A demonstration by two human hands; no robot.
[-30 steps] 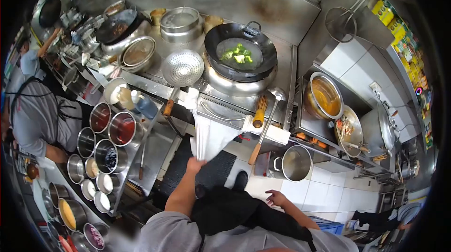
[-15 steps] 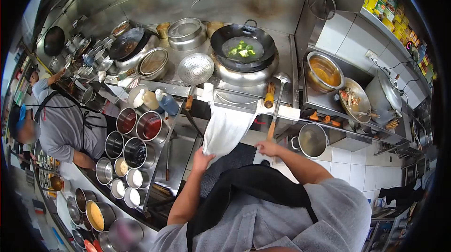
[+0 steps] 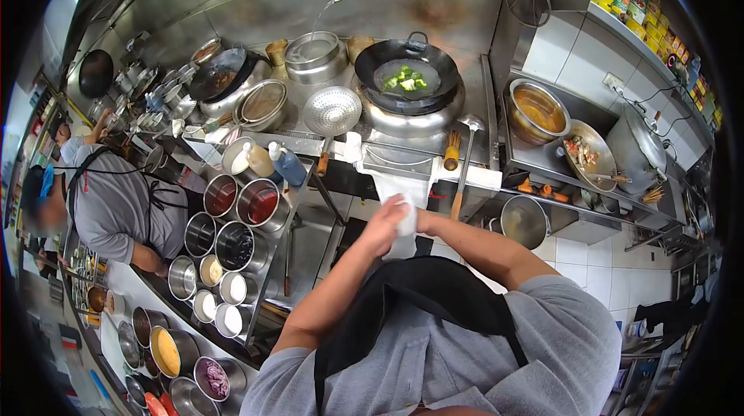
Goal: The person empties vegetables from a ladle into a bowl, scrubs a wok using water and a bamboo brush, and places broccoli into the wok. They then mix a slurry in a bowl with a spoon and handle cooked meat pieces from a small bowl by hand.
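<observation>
A white cloth (image 3: 403, 186) hangs from the front rail of the stove, its lower part bunched between my hands. My left hand (image 3: 384, 225) is closed round the bunched cloth. Just to the right, my right hand (image 3: 423, 221) presses against the same cloth, its fingers mostly hidden behind it. Beyond the rail, a black wok (image 3: 376, 58) sits on a burner with green broccoli pieces (image 3: 407, 79) in liquid. A perforated strainer (image 3: 332, 110) lies left of the wok. To the right lean a ladle (image 3: 465, 160) with a wooden handle and a bamboo brush (image 3: 452, 151).
At left stands a cart with several steel pots of sauces, such as a red sauce pot (image 3: 262, 203), and squeeze bottles (image 3: 287, 166). A co-worker (image 3: 128, 203) in grey stands beyond it. On the right are a bowl of orange liquid (image 3: 540, 112) and a lower pot (image 3: 525, 222).
My hands have come together on the cloth, which was spread out before and is now bunched. My right hand has left its place by the ladle handle. Water now runs from the wall tap.
</observation>
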